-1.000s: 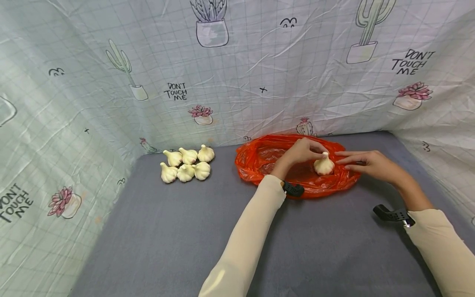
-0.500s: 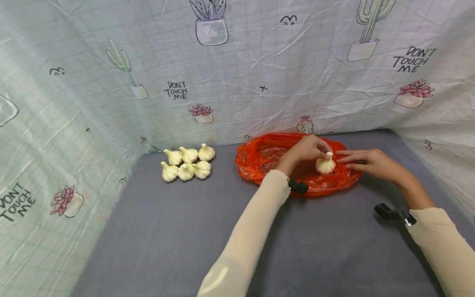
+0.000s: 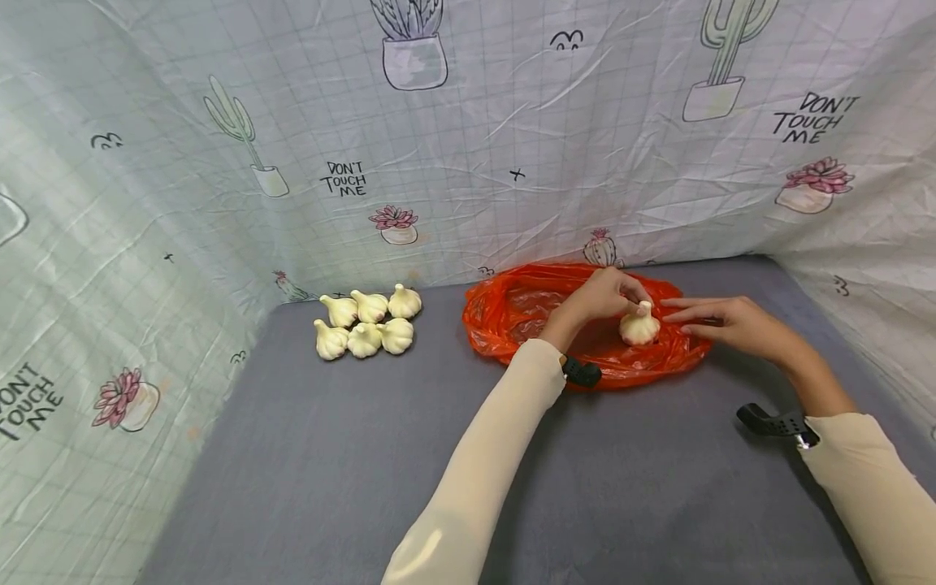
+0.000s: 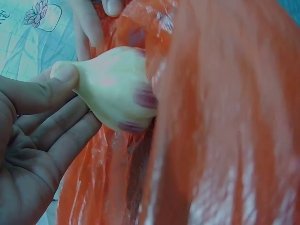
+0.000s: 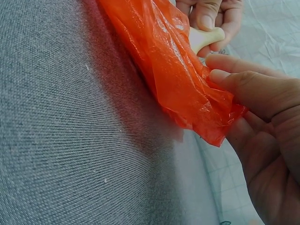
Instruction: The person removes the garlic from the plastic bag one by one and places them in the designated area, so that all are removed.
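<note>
My left hand (image 3: 601, 297) pinches the stem of a white garlic bulb (image 3: 639, 327) that sits inside an orange plastic bag (image 3: 526, 313) lying on the grey table. In the left wrist view the garlic bulb (image 4: 115, 89) rests against my fingers (image 4: 47, 93), with the orange plastic bag (image 4: 220, 117) beside it. My right hand (image 3: 720, 321) lies at the bag's right edge with fingers straight. The right wrist view shows those fingers (image 5: 253, 89) touching the orange plastic bag (image 5: 178, 75), and the garlic stem (image 5: 206, 38) held by my left hand behind it.
Several garlic bulbs (image 3: 367, 321) lie in a cluster at the back left of the grey table (image 3: 351, 455). A printed cactus cloth (image 3: 468, 138) walls in the back and both sides.
None of note: both hands and the garlic bulb stay almost in place; only the view shifts slightly.
</note>
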The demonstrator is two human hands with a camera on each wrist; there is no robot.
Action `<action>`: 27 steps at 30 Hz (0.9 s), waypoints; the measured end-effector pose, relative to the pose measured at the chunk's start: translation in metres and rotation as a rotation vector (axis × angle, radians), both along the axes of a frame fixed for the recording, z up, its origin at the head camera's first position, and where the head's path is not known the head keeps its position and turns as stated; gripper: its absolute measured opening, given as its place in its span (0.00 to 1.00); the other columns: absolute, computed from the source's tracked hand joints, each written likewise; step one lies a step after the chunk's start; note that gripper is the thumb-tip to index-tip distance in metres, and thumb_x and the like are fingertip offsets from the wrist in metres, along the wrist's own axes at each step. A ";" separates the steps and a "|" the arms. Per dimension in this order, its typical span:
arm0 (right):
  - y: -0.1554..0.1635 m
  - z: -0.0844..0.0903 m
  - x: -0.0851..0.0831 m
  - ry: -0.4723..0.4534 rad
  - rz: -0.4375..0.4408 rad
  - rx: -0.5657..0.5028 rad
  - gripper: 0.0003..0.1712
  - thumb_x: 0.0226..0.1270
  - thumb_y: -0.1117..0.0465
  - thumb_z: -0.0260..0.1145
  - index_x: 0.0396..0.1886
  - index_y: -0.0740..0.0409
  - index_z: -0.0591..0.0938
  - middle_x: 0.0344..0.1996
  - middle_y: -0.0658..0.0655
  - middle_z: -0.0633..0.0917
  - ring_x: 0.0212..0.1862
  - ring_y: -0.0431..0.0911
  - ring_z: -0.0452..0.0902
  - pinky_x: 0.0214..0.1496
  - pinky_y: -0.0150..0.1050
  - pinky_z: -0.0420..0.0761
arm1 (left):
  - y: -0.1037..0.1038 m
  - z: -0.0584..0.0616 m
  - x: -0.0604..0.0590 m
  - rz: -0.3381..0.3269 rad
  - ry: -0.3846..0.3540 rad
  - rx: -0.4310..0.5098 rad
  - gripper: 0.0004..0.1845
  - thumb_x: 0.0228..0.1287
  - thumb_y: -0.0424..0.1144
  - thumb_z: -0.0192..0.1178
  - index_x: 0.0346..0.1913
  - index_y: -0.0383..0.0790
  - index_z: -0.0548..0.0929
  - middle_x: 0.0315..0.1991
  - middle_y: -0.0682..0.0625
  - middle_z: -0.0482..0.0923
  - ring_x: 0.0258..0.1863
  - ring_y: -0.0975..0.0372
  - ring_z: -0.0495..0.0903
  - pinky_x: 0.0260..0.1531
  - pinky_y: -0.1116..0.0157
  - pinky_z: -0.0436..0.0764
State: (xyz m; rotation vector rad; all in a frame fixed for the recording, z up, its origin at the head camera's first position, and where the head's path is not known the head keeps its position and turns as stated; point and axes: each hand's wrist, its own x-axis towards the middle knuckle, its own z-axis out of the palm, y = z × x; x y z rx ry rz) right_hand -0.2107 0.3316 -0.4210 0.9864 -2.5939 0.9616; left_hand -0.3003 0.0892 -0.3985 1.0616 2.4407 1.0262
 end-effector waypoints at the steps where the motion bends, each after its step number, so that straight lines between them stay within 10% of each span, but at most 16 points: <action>1: 0.000 -0.001 0.001 -0.002 -0.004 0.002 0.17 0.61 0.72 0.74 0.48 0.54 0.91 0.58 0.47 0.85 0.60 0.17 0.66 0.56 0.12 0.63 | 0.000 -0.001 0.001 0.002 0.001 -0.004 0.07 0.65 0.37 0.70 0.44 0.40 0.92 0.37 0.53 0.89 0.37 0.68 0.83 0.37 0.77 0.77; 12: -0.002 0.011 0.006 -0.041 -0.039 0.039 0.17 0.64 0.68 0.73 0.51 0.48 0.91 0.57 0.59 0.86 0.57 0.20 0.70 0.50 0.16 0.67 | 0.002 0.010 0.013 -0.099 0.158 -0.097 0.08 0.68 0.38 0.68 0.48 0.43 0.91 0.42 0.56 0.89 0.44 0.71 0.82 0.45 0.80 0.74; 27: -0.006 0.022 0.008 -0.051 -0.047 0.032 0.17 0.65 0.68 0.72 0.52 0.50 0.90 0.59 0.61 0.84 0.59 0.18 0.67 0.53 0.14 0.66 | -0.068 0.057 0.043 0.071 0.243 0.114 0.08 0.70 0.37 0.66 0.47 0.40 0.90 0.43 0.52 0.88 0.43 0.70 0.84 0.43 0.78 0.78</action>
